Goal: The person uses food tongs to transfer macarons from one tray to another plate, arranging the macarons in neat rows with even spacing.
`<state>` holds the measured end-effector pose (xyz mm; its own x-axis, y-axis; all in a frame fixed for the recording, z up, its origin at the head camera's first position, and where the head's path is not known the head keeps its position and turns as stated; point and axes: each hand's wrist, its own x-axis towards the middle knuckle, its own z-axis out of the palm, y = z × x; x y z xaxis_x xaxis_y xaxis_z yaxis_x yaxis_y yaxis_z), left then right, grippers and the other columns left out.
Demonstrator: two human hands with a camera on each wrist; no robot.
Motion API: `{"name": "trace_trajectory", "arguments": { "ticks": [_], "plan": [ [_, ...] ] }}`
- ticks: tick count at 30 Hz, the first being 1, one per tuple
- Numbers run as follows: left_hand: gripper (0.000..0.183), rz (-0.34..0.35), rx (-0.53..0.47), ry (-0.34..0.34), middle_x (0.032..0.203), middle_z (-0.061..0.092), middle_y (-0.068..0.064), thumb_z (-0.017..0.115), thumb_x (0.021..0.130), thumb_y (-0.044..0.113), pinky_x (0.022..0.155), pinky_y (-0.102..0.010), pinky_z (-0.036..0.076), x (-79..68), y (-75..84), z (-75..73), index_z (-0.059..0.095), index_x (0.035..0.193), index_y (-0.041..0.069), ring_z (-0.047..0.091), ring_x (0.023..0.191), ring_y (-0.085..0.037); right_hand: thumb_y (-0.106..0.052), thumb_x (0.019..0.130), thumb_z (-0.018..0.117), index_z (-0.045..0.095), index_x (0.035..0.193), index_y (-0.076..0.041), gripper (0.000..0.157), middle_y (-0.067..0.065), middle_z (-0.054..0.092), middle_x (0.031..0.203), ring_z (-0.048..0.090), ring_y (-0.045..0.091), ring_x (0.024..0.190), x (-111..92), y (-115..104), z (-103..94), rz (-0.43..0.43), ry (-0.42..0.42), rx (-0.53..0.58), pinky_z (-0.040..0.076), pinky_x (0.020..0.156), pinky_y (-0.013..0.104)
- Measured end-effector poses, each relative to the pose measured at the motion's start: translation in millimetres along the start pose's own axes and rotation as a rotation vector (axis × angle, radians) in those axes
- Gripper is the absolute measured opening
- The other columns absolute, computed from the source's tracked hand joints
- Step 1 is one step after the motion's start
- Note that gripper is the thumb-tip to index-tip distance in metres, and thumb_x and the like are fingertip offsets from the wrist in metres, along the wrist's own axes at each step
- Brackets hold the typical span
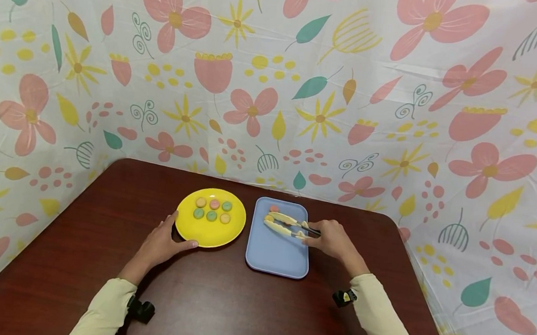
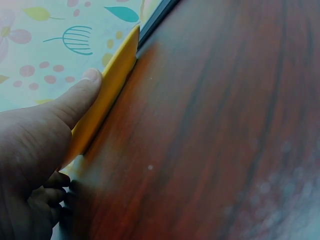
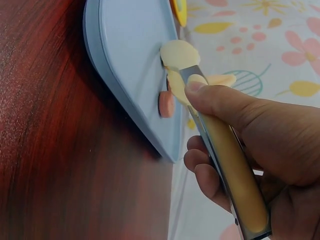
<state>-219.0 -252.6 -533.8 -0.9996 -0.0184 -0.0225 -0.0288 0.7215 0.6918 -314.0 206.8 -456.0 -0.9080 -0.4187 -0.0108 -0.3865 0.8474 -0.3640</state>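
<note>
My left hand (image 1: 159,243) holds the edge of a yellow plate (image 1: 205,235), its thumb and fingers spread around the near left rim. In the left wrist view the thumb lies against the plate's side (image 2: 107,95). Several small macarons (image 1: 212,216) in yellow, pink and green sit on the plate in two rows. My right hand (image 1: 335,239) grips tongs (image 1: 285,228) with cream tips over a blue tray (image 1: 277,261). A yellow macaron (image 1: 269,218) is at the tong tips; whether they pinch it I cannot tell. Just behind it a pink macaron (image 1: 274,208) lies on the tray.
The dark wooden table (image 1: 224,307) reaches back to a flower-patterned curtain (image 1: 251,151), which also hangs along both sides. Plate and tray lie side by side with a narrow gap, near the table's back edge.
</note>
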Motion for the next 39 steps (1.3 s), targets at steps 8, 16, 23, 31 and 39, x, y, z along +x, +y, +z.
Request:
{"name": "trace_trajectory", "arguments": {
  "ticks": [8,16,23,31,39],
  "plan": [
    [0.13,-0.006,0.004,-0.002,0.164,0.018,-0.033,0.077,0.077,0.07,0.113,-0.072,0.026,-1.0,-0.2,-0.8,0.008,0.164,0.002,0.017,0.149,-0.057,-0.032,0.085,0.085,0.07,0.13,-0.001,0.057,0.018,0.074,0.114,0.048,0.014,0.059,-2,-1,-8.7,-0.005,0.01,0.013,0.038,0.051,0.028],
    [0.129,-0.001,0.004,0.001,0.164,0.018,-0.033,0.078,0.077,0.069,0.114,-0.072,0.026,-1.6,0.7,-2.0,0.009,0.164,0.002,0.018,0.148,-0.057,-0.032,0.084,0.086,0.071,0.128,-0.001,0.056,0.015,0.076,0.107,0.053,0.014,0.065,-3,-8,-18.1,-0.033,0.04,-0.033,0.042,0.055,0.029],
    [0.129,0.004,-0.002,0.004,0.164,0.019,-0.033,0.078,0.077,0.068,0.114,-0.072,0.026,-2.0,0.3,-1.6,0.009,0.164,0.002,0.018,0.149,-0.057,-0.031,0.085,0.085,0.072,0.128,-0.003,0.053,0.014,0.076,0.106,0.051,0.013,0.063,-2,-18,-25.3,-0.086,0.047,-0.045,0.041,0.056,0.029],
    [0.129,0.0,0.001,0.001,0.164,0.019,-0.033,0.078,0.078,0.068,0.113,-0.072,0.027,-1.2,2.2,-2.1,0.009,0.163,0.0,0.018,0.148,-0.058,-0.034,0.085,0.085,0.071,0.129,-0.004,0.055,0.009,0.073,0.09,0.043,0.011,0.056,-1,-31,-28.7,-0.125,0.043,-0.03,0.037,0.055,0.028],
    [0.129,-0.002,0.003,-0.006,0.164,0.019,-0.034,0.078,0.078,0.067,0.114,-0.072,0.026,-0.8,1.5,-0.6,0.009,0.163,0.0,0.018,0.148,-0.058,-0.031,0.083,0.087,0.073,0.127,-0.008,0.052,0.005,0.072,0.08,0.034,0.009,0.051,5,-46,-26.7,-0.177,0.049,-0.015,0.032,0.051,0.025]
  ]
}}
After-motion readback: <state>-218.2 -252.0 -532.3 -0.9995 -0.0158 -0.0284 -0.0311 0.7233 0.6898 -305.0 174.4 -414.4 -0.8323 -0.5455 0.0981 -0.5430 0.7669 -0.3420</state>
